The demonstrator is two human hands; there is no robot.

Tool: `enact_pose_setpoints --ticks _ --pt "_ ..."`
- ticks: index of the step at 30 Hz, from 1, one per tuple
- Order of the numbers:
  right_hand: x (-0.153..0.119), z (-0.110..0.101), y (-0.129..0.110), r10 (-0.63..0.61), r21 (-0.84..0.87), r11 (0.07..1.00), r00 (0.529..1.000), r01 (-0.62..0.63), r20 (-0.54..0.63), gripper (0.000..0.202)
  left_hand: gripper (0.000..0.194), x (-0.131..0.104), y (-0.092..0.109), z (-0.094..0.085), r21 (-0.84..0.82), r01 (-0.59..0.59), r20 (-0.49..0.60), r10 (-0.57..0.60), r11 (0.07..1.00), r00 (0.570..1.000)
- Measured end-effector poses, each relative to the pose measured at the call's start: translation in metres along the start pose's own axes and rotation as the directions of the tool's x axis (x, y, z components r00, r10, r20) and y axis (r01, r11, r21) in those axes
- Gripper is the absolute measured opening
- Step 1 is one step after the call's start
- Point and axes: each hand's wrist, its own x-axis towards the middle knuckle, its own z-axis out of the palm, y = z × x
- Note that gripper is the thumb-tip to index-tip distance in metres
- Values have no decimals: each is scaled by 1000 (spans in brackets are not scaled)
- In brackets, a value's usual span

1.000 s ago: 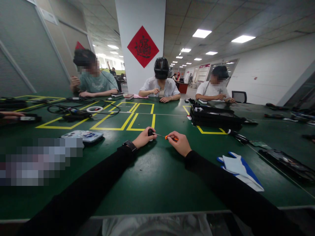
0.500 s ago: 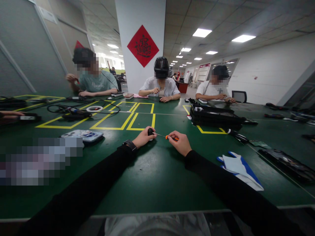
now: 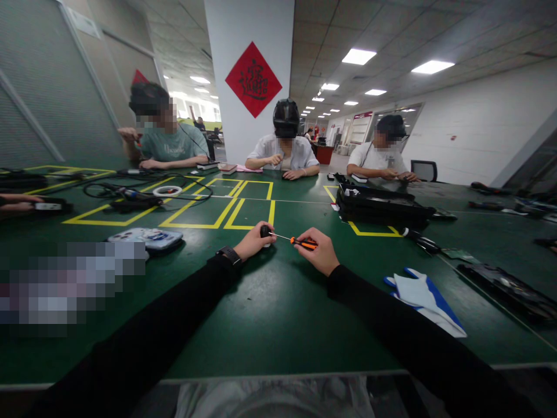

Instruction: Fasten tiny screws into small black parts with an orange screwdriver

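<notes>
My left hand (image 3: pixel 253 241) is closed around a small black rounded object (image 3: pixel 265 231) with a pale part underneath, just above the green table (image 3: pixel 278 325). Its exact kind is too small to tell. In my right hand (image 3: pixel 321 251) is a screwdriver (image 3: pixel 306 243) with an orange and black handle, gripped by the fingers. The thin metal shaft points left, its tip at the black object; whether it sits in a screw cannot be seen. A dark watch is on my left wrist.
Left lies a phone (image 3: pixel 148 239) in a patterned case; right, a white and blue glove (image 3: pixel 424 299). Black trays (image 3: pixel 385 206) are stacked farther back, near a dark circuit assembly (image 3: pixel 509 290). Cables (image 3: pixel 139 194) and a white ring (image 3: pixel 167 191) lie far left. Several people sit across the table.
The screwdriver's handle has turned in my right hand, and more of its orange and black side shows. My left hand keeps its hold, almost unmoved.
</notes>
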Motion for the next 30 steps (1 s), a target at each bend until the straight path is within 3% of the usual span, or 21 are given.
enact_pose_setpoints --ticks 17,24,30 --pt "0 -1 0 -6 -19 1000 1000 6 9 13 35 -1 2 0 11 -23 8 22 1000 1000" --pt "-1 6 13 149 -89 986 982 -140 113 25 37 -1 4 2 18 -10 41 10 1000 999" --pt "0 7 22 74 -170 984 981 -44 177 15 33 -3 5 2 67 -58 68 54 996 996"
